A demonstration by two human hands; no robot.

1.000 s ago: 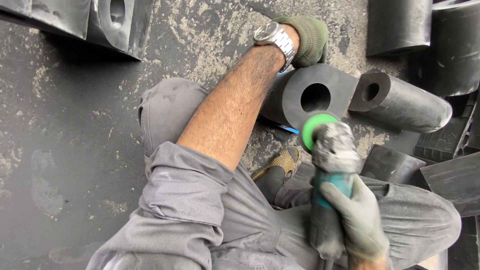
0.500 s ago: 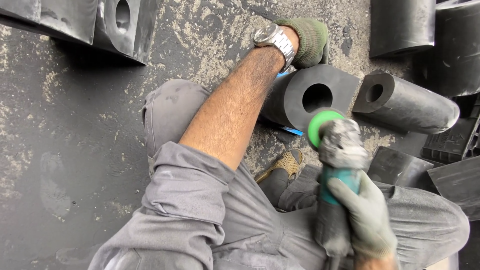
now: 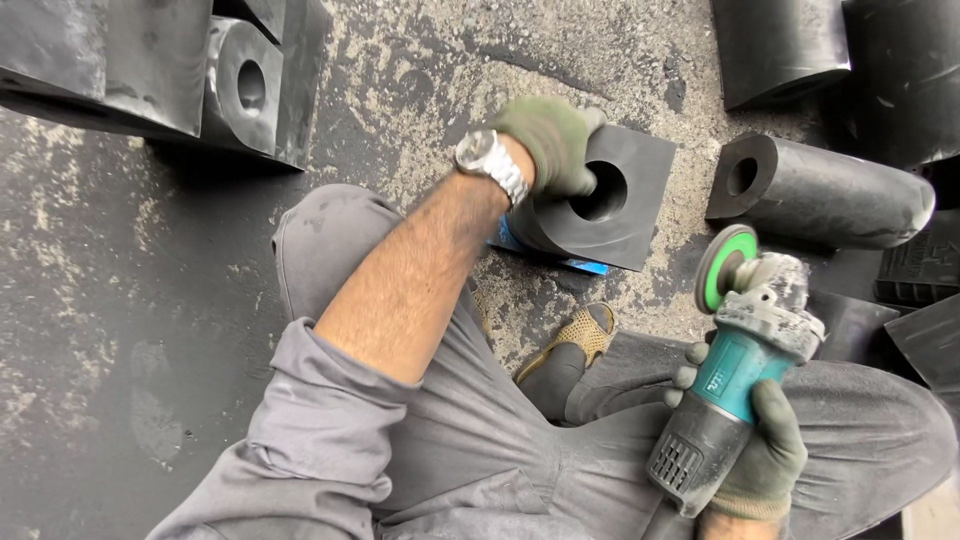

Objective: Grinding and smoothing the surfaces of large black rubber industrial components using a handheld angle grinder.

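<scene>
My left hand [image 3: 548,142], in a green glove with a metal wristwatch above it, grips the near edge of a black rubber block [image 3: 630,208] with a round hole through it; fingers reach into the hole. The block stands tipped up on the gritty floor with its square face toward me. My right hand [image 3: 762,448], also gloved, holds a teal and grey angle grinder [image 3: 738,350] by its body, its green disc [image 3: 724,266] lifted clear of the block, to the right of it.
A black rubber cylinder with a bore [image 3: 820,192] lies right of the block. More black rubber blocks [image 3: 150,70] stack at the upper left and upper right [image 3: 790,45]. My grey-trousered legs and a tan shoe [image 3: 580,338] fill the foreground. A blue piece [image 3: 590,266] lies under the block.
My left hand has moved from beyond the block onto it and turned it up, so its square face now shows. The grinder has drawn back to the right, away from the block.
</scene>
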